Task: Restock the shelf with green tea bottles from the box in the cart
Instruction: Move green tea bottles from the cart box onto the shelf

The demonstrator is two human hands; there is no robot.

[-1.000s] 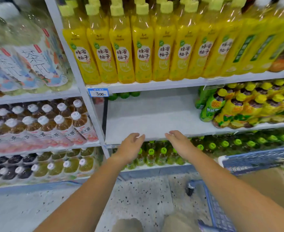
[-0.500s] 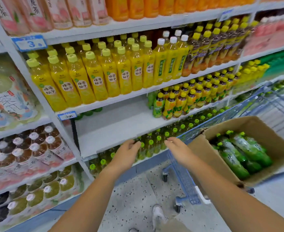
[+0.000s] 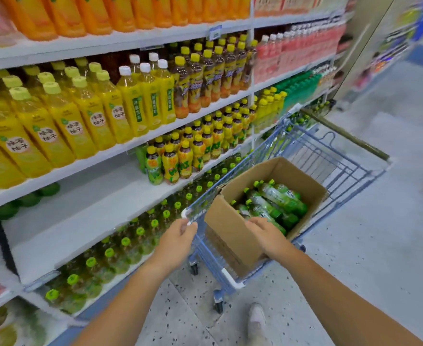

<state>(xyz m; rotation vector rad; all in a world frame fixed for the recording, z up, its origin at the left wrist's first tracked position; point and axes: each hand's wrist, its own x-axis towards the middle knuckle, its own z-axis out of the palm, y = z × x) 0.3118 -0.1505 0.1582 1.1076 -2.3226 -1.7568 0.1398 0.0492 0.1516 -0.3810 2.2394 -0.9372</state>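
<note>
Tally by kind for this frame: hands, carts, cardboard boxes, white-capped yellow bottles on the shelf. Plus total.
Hands: 2 (left hand, right hand)
Cart: 1
Cardboard box: 1
White-capped yellow bottles: 5 visible
Total: 9

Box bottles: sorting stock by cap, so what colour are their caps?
Bright lime green caps on the bottles in the box, head view.

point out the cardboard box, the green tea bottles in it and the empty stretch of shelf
cardboard box (image 3: 230, 236): head view, near side wall
green tea bottles (image 3: 277, 201): head view, label of one lying bottle
empty stretch of shelf (image 3: 85, 216): head view, bare white board
</note>
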